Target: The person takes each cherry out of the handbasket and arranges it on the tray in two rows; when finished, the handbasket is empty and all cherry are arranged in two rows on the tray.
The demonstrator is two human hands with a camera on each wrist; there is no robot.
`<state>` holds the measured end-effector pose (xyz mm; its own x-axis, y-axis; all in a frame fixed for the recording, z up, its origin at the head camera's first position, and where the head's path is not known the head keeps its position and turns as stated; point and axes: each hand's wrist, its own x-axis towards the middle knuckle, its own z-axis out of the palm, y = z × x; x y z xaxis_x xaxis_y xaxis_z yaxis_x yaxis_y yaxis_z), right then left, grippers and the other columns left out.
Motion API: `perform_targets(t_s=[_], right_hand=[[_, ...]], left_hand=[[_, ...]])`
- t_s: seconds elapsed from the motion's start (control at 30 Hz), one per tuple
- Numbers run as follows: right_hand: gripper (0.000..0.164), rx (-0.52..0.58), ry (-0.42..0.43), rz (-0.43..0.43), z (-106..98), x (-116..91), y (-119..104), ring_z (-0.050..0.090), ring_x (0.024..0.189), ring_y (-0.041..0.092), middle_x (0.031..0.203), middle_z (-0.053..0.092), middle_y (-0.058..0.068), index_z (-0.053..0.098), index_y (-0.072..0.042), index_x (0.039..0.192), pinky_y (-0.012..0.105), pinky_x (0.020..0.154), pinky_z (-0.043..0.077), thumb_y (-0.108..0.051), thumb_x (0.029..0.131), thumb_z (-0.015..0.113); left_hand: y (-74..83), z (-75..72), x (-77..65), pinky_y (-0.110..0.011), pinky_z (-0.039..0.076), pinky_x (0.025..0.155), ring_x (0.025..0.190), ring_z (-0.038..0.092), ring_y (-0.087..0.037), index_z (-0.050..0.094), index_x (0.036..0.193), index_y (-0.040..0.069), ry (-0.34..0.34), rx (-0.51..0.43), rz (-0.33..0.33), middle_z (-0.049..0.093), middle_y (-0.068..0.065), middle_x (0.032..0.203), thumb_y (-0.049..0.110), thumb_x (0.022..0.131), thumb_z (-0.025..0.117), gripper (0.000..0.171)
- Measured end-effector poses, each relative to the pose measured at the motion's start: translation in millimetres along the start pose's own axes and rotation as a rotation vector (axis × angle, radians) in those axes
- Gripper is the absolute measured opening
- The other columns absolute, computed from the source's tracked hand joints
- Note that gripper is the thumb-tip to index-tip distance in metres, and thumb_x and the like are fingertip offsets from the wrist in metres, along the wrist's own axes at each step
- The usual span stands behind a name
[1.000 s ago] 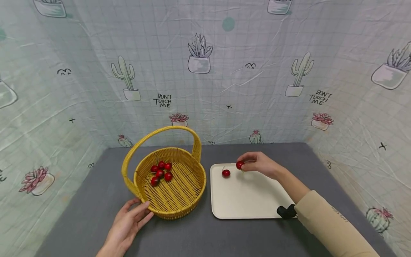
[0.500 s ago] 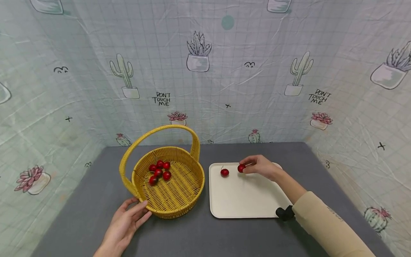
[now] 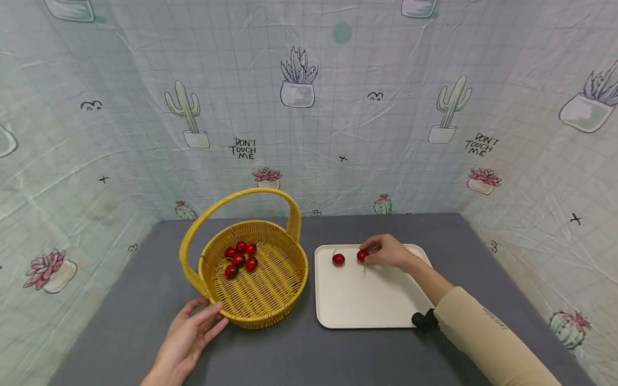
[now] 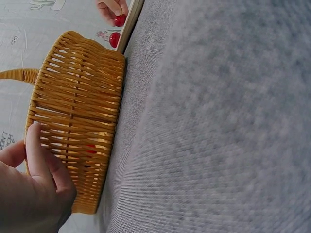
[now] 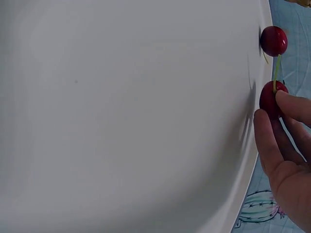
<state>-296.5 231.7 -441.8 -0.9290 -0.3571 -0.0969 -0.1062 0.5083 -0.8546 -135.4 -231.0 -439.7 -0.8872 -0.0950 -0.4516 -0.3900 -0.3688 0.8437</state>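
Note:
My right hand [image 3: 388,252] pinches a red cherry [image 3: 362,255] between thumb and fingers at the far side of the cream tray [image 3: 372,300]. Its thin green stem shows in the right wrist view, where the cherry [image 5: 270,99] is by the tray's edge. To its left, a second cherry [image 3: 338,259] lies on the tray. My left hand [image 3: 185,335] holds the near-left rim of the yellow woven basket [image 3: 270,289], thumb and fingers on either side of it. Several cherries [image 3: 238,260] sit together in the basket's left part.
The basket's tall arched handle [image 3: 238,194] rises above its bowl. A small black object [image 3: 424,320] is near my right sleeve at the tray's front right corner. Both basket and tray stand on a grey tabletop [image 3: 289,359], with a printed cloth [image 3: 309,134] behind and at the sides.
My right hand has come slightly nearer and lower over the tray with the cherry in its fingers. The left hand keeps its hold on the basket. The head view has shifted slightly.

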Motion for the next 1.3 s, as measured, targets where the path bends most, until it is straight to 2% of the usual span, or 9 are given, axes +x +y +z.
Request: perform_targets(t_s=[0.37,0.73,0.87,1.07,1.3], right_hand=[[0.029,-0.070,0.020,-0.026,5,2,1,0.062,0.092,0.026,0.104,0.070,0.018,0.069,0.008,0.112,0.028,0.077,0.054,0.005,0.086,0.079],[0.031,-0.068,0.012,-0.024,4,4,0,0.061,0.091,0.024,0.104,0.069,0.018,0.068,0.009,0.112,0.028,0.077,0.054,0.006,0.084,0.080],[0.030,-0.091,0.012,-0.020,2,6,-1,0.063,0.093,0.024,0.103,0.070,0.016,0.068,0.009,0.114,0.030,0.079,0.053,0.001,0.087,0.080],[0.031,-0.139,0.024,-0.019,-2,9,-14,0.064,0.097,0.025,0.107,0.070,0.015,0.069,0.006,0.117,0.039,0.087,0.054,-0.008,0.092,0.078],[0.029,-0.174,-0.010,-0.087,-1,12,-39,0.064,0.100,0.025,0.114,0.069,0.018,0.070,0.001,0.117,0.041,0.091,0.055,-0.009,0.092,0.078]], left_hand=[[0.3,-0.3,-1.1,-0.036,0.057,0.098,0.098,0.068,-0.015,0.032,0.126,0.012,0.002,-0.009,0.002,0.062,-0.007,0.113,0.008,0.102,0.066,0.041],[0.9,0.8,-0.6,-0.036,0.057,0.097,0.096,0.068,-0.015,0.033,0.124,0.013,0.005,-0.005,0.002,0.063,-0.006,0.110,0.008,0.102,0.066,0.040],[1.1,0.9,-1.2,-0.036,0.057,0.097,0.095,0.068,-0.014,0.032,0.124,0.013,0.011,-0.005,0.000,0.063,-0.006,0.110,0.008,0.103,0.065,0.039],[1.1,0.6,-1.2,-0.035,0.057,0.097,0.096,0.068,-0.014,0.033,0.124,0.013,0.011,-0.011,0.001,0.063,-0.006,0.111,0.008,0.102,0.066,0.040],[1.4,0.7,-0.7,-0.035,0.057,0.097,0.094,0.068,-0.014,0.033,0.124,0.013,0.011,-0.010,-0.001,0.062,-0.006,0.110,0.008,0.102,0.065,0.039]])
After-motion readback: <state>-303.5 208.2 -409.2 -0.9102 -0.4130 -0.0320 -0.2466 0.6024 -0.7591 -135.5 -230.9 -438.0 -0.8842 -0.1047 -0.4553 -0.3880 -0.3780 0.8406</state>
